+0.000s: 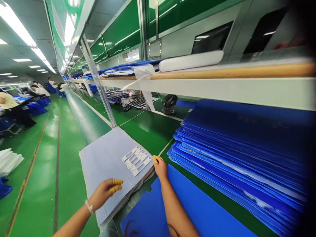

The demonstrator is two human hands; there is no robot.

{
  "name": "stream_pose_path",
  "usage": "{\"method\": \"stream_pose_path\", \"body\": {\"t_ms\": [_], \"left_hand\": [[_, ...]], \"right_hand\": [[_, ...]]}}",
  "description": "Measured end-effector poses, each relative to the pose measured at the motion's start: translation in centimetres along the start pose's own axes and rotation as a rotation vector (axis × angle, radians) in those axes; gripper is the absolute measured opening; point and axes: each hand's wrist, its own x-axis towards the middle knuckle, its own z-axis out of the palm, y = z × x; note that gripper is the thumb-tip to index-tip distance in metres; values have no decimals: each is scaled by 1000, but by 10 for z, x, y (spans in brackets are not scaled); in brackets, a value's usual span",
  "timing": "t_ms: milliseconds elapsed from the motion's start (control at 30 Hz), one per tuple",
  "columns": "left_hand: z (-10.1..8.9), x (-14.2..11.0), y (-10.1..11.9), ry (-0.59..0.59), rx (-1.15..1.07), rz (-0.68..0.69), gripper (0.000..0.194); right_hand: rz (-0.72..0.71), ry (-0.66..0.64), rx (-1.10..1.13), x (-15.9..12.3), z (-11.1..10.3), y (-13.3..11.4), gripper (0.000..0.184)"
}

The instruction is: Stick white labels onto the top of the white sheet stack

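My left hand (105,192), with yellow finger covers on its fingertips and a light band at the wrist, is over the near part of a stack of white sheets (103,158). Its fingers reach forward, a little apart, and nothing shows between them. At the right corner of that stack is my right hand (160,167), also in yellow finger covers. Its fingers are curled closed against the stack's edge, and what they pinch is hidden. Several small white labelled strips (137,160) lie in a group on the top sheet, between both hands.
A blue plastic sheet (195,200) lies under my right forearm. To the right rises a tall stack of blue sheets (237,148). A small black fan (169,104) stands behind, below a wood-edged shelf (232,70). A metal post (98,82) stands beyond the white stack.
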Motion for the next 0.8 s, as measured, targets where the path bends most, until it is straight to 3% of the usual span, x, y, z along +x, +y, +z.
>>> {"method": "stream_pose_path", "body": {"t_ms": [33,100,233,333,433,533,633,700,800], "left_hand": [[11,-20,-14,-53,-144,-97,51],[37,-52,-40,-98,-366,-155,57],[77,-79,-72,-88,-601,-205,87],[91,-75,-85,-57,-634,-207,107],[98,-62,-95,-143,-650,-30,94],[106,-43,-98,-165,-439,212,68],[118,-24,-90,-119,-20,345,64],[128,-15,-81,-133,288,454,58],[139,-11,-71,-141,688,641,53]], "right_hand": [[-27,9,-34,-1,0,-6,30],[-70,34,-108,-4,-1,-19,29],[-181,58,-253,-37,-18,-46,29],[-290,-27,-371,-113,-65,-54,27],[-287,-48,-561,-232,-140,-40,30],[-92,147,-981,-363,-215,-13,40],[156,244,-1219,-455,-253,2,49],[250,241,-1287,-481,-258,4,51],[305,287,-1338,-483,-253,0,48]]}}
